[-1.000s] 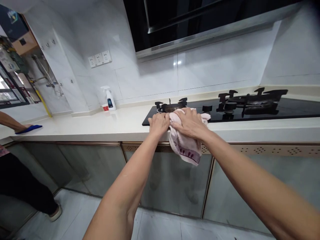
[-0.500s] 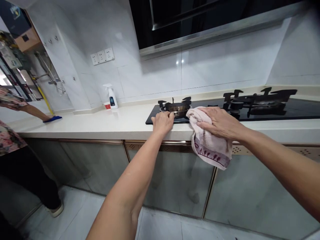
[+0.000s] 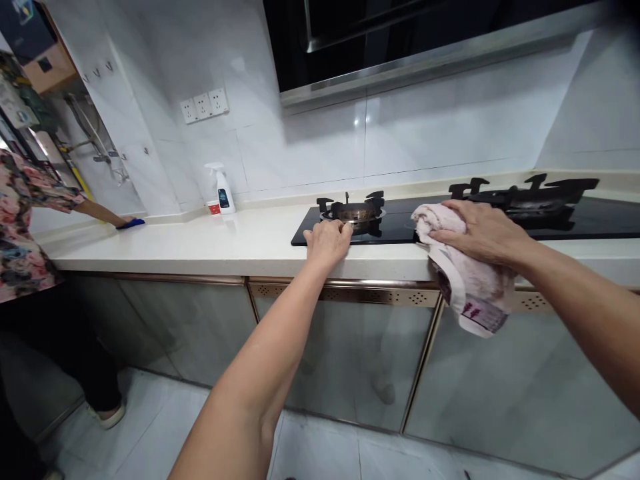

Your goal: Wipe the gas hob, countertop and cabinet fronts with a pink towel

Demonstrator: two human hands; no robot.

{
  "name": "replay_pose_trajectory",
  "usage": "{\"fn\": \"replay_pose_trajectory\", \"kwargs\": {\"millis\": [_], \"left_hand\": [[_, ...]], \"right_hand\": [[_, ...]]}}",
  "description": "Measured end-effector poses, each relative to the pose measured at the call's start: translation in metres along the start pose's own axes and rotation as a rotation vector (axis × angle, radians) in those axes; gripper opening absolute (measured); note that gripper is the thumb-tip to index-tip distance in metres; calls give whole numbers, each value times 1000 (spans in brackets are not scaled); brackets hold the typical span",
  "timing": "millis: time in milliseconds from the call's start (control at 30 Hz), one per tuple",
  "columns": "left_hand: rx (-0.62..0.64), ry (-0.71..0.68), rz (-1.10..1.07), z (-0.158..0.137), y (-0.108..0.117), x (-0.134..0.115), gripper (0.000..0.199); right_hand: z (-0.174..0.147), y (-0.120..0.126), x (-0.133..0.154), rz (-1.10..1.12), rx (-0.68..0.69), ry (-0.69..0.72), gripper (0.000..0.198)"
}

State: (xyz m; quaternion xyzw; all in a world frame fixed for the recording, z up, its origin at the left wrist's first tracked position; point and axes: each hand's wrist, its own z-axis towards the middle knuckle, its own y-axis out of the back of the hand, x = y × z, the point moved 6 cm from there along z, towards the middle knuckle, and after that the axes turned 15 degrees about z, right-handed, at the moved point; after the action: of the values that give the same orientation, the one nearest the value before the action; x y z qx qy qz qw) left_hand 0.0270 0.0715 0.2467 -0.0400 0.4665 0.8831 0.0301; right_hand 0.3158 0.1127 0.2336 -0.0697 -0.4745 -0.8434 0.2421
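Note:
My right hand [image 3: 483,230] is closed around a pale pink towel [image 3: 483,283]. The towel's bunched end lies on the front of the black glass gas hob [image 3: 400,223], and its patterned end hangs over the counter edge. At the hob's front left edge my left hand [image 3: 329,241] rests palm down with nothing visible in it; its fingertips are partly hidden. Just beyond that hand is the left burner [image 3: 354,212] with its black pan supports. The right burner [image 3: 533,200] stands behind my right hand.
A white spray bottle [image 3: 224,193] and a small red-and-white container [image 3: 214,207] stand by the wall. At the far left, a person in a floral top [image 3: 23,227] presses a blue cloth [image 3: 131,224] on the white counter [image 3: 190,237]. Overhead hangs a black range hood [image 3: 400,40].
My right hand has slid the towel to the right along the hob's front. My left hand has stayed nearly in place. The other person's hand and blue cloth have moved right.

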Motion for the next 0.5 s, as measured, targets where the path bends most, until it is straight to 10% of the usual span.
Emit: {"fn": "replay_pose_trajectory", "kwargs": {"millis": [267,500], "left_hand": [[-23,-12,9,2,-1,1,49],[-24,26,29,1,4,3,52]], "right_hand": [[2,-22,69,19,56,-158,72],[-15,-51,142,120,28,208,63]]}}
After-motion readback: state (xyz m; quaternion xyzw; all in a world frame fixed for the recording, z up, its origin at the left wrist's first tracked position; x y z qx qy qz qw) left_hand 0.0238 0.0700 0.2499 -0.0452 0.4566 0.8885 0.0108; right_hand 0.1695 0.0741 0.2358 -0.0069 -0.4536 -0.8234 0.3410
